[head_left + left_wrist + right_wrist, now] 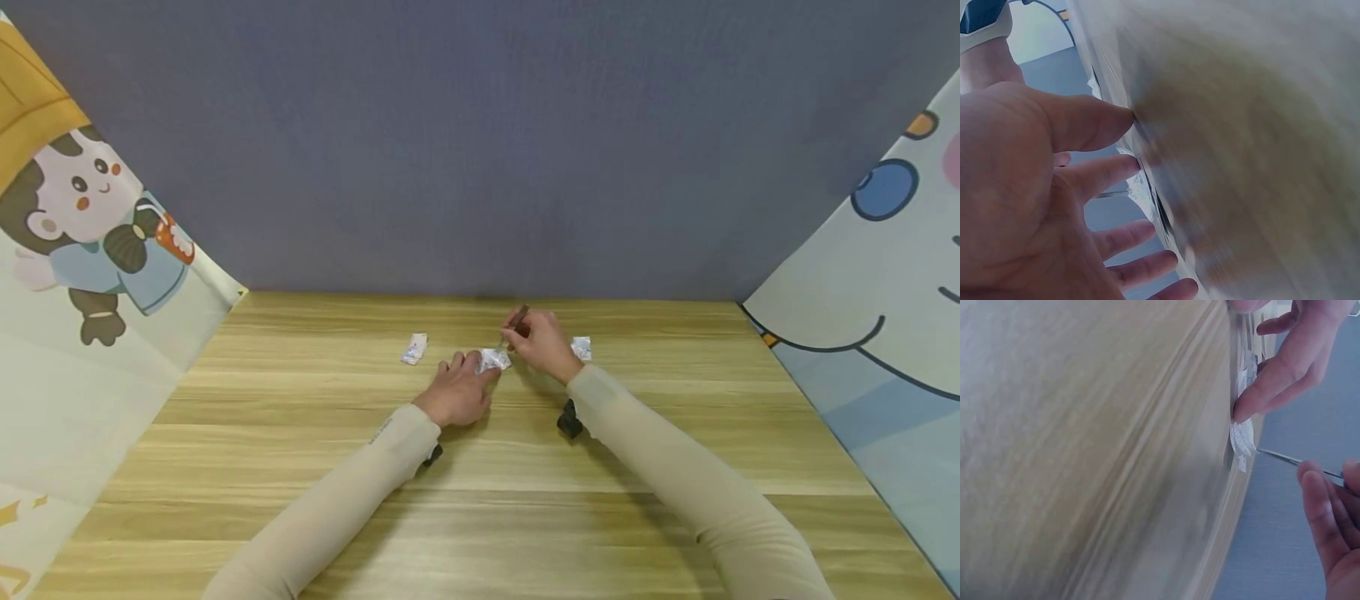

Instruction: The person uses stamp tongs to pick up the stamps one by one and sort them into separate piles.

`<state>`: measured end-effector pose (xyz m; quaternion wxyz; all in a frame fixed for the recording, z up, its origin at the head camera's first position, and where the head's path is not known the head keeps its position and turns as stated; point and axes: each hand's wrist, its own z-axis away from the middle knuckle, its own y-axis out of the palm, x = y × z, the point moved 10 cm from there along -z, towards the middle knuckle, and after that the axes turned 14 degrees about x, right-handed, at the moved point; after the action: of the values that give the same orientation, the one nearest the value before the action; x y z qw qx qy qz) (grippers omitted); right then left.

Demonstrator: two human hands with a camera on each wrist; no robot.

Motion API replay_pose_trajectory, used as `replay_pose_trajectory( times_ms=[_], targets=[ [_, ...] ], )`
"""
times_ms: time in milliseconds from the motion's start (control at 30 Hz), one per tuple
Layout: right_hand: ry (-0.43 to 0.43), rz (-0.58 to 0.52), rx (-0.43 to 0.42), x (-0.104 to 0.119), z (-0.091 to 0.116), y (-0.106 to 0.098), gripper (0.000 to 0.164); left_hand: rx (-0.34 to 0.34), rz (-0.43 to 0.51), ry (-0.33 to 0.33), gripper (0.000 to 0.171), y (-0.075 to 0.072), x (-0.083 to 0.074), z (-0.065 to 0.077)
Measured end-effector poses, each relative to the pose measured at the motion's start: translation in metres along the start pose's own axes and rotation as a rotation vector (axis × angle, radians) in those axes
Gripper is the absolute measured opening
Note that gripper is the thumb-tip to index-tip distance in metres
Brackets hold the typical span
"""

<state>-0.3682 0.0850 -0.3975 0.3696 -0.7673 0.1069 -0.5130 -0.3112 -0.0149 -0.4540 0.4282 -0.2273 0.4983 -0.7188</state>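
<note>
The right hand (543, 342) pinches a slim pointed metal tool (1285, 457), its tip at the edge of a crumpled white packet (493, 359) to that hand's left. The left hand (457, 392), fingers spread, presses the packet against the wooden tabletop (487, 500). Beyond its fingertips, leftward, lies a white slip (415, 348); just right of the right hand, a silvery-white packet (581, 347). A slack left finger could let the packet skid; a slipping tip could prick it. Only the left wrist view shows the left palm.
</note>
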Motion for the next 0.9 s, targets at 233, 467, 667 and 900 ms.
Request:
replay_pose_trajectory(
  times_ms=[233, 467, 667, 900],
  targets=[
    [-0.003, 0.007, -0.016, 0.001, 0.0, -0.002, 0.007, -0.006, 0.005, 0.005, 0.049, 0.0, 0.0, 0.0],
    [0.013, -0.011, -0.02, -0.001, -0.002, 0.001, 0.006, 0.008, 0.009, 0.002, 0.049, 0.001, 0.001, 0.0],
    [-0.001, 0.018, -0.041, 0.002, -0.001, -0.001, 0.005, 0.015, 0.014, 0.006, 0.049, 0.001, 0.001, -0.001],
    [-0.005, 0.029, -0.083, 0.006, 0.003, -0.012, 0.008, 0.027, 0.015, 0.007, 0.048, 0.001, 0.001, 0.001]
  ],
)
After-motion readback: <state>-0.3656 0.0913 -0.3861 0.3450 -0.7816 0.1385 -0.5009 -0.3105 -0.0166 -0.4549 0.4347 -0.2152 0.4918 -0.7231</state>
